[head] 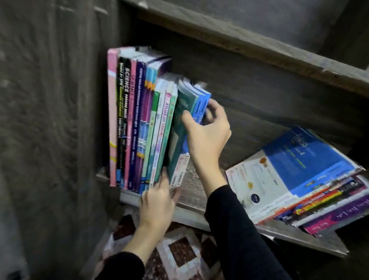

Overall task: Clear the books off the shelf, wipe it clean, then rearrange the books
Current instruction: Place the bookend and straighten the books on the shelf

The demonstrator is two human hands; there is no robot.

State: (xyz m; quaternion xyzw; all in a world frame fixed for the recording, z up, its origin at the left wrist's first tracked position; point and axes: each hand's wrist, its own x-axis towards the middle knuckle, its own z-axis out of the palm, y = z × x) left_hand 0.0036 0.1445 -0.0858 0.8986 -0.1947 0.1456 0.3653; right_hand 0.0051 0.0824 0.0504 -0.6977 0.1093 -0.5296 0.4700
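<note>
Several books (134,119) stand upright in a row at the left end of the grey wooden shelf (195,195). At the row's right end lean a teal book (180,125) and a blue one behind it. My right hand (207,133) grips these last books from the right, thumb on the teal cover, fingers round the blue spine. Below, my left hand (159,202) presses against the bottom edges of the same books at the shelf's front lip. A flat stack of books (302,179), a blue-and-white cover on top, lies on the shelf's right half.
The cabinet's side wall (43,97) closes the shelf on the left, and an upper board (261,44) runs above. Bare shelf shows between the upright row and the stack. A chequered brown-and-white cloth (182,257) lies below the shelf.
</note>
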